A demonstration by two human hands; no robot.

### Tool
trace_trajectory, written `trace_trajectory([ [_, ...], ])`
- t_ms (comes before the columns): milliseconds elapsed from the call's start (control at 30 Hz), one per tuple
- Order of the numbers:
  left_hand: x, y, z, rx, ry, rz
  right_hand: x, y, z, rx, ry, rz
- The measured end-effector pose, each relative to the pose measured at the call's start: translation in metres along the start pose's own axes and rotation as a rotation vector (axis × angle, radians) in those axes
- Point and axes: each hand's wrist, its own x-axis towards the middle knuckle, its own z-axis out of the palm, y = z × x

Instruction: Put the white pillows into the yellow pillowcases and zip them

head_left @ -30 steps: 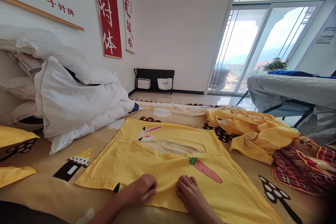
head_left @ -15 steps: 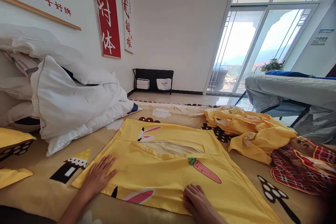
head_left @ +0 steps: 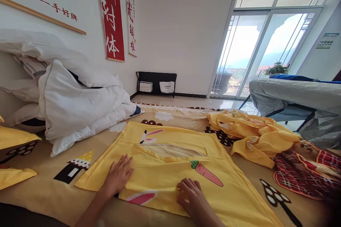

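At the far left I see two yellow fabric corners (head_left: 16, 138) lying on the tan printed bedsheet (head_left: 48, 188), and behind them a heap of white duvets and pillows (head_left: 71, 103) piled against the wall. On that wall hang a red calligraphy scroll (head_left: 112, 14) and a narrower white one (head_left: 130, 14) beside it. My left hand (head_left: 118, 175) lies flat with its fingers spread, palm down on the near left part of the yellow pillowcase (head_left: 170, 163), gripping nothing. The pillowcase is spread flat on the sheet in front of me, printed with rabbits and a carrot (head_left: 206, 173). My right hand (head_left: 190, 195) rests on its near edge, fingers curled down onto the cloth; I cannot tell whether it pinches the fabric. Further right a crumpled yellow sheet (head_left: 255, 134) lies in a heap, just beside a red plaid cloth (head_left: 301, 177), with a grey covered table (head_left: 298, 95) behind, by the glass doors.
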Motion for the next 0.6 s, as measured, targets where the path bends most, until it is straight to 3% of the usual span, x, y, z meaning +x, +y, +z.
trace_trajectory([
  [67,0.003,0.015,-0.002,-0.036,-0.019,0.087,0.006,0.001,0.010,-0.039,0.011,-0.027],
  [133,0.008,0.016,0.000,-0.028,-0.025,0.059,0.006,0.004,0.016,-0.075,0.046,-0.085],
  [233,0.011,-0.002,0.011,0.000,0.010,-0.006,-0.002,0.004,0.014,-0.092,0.036,-0.173],
  [333,0.009,-0.021,0.017,0.013,0.031,-0.008,-0.011,-0.002,0.001,-0.016,-0.053,-0.147],
  [400,0.009,-0.020,0.013,0.031,-0.015,-0.048,-0.009,-0.005,-0.010,0.077,-0.117,-0.102],
  [500,0.017,0.013,-0.001,0.111,-0.055,-0.057,0.015,-0.005,-0.022,0.192,-0.217,0.008],
  [600,0.037,0.078,-0.004,0.053,0.015,0.235,0.056,-0.006,-0.017,0.104,-0.049,0.153],
])
